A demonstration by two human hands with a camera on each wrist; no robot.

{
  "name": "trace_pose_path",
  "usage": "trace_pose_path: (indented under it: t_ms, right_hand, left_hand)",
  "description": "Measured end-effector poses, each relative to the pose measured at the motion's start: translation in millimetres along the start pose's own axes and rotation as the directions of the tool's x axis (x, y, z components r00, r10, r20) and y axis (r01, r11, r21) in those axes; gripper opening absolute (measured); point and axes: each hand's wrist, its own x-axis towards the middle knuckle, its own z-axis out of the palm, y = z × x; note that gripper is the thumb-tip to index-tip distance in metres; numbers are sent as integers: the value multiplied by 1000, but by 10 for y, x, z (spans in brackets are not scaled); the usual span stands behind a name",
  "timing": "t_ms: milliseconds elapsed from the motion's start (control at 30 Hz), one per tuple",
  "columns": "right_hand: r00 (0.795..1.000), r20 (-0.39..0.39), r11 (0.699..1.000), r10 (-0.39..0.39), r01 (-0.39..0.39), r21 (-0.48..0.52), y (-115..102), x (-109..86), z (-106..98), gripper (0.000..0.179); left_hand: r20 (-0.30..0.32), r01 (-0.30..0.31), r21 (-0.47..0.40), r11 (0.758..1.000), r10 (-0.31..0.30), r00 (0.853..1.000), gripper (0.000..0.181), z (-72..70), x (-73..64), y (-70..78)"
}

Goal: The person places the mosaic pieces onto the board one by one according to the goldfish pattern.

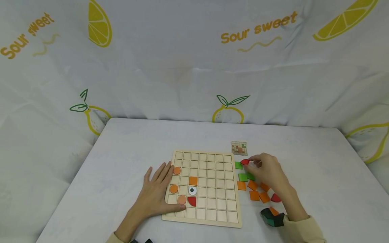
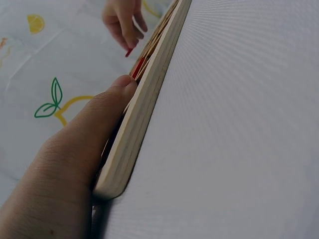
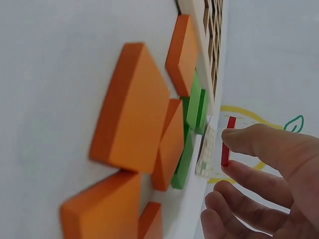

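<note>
My right hand pinches a red quarter-circle tile between thumb and index finger, raised over the loose tiles right of the board. My left hand lies spread at the left side of the wooden grid board, its thumb reaching over the near left corner. On the board sit orange discs, a paler orange disc, an orange square, a white disc with a black dot and a red quarter-circle tile.
Green squares and several orange squares lie along the board's right side. Beyond them is another red tile. A small pattern card rests past the far right corner. A dark green strap is around the right wrist.
</note>
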Motion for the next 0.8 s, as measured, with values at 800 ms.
trace_pose_path:
  t_ms: [800]
  right_hand:
    - [985,-7,981,-170,170,95,-427,-66,141,29]
  left_hand:
    - [-6,-4,7,1000,4,1000,133,0,3,-7]
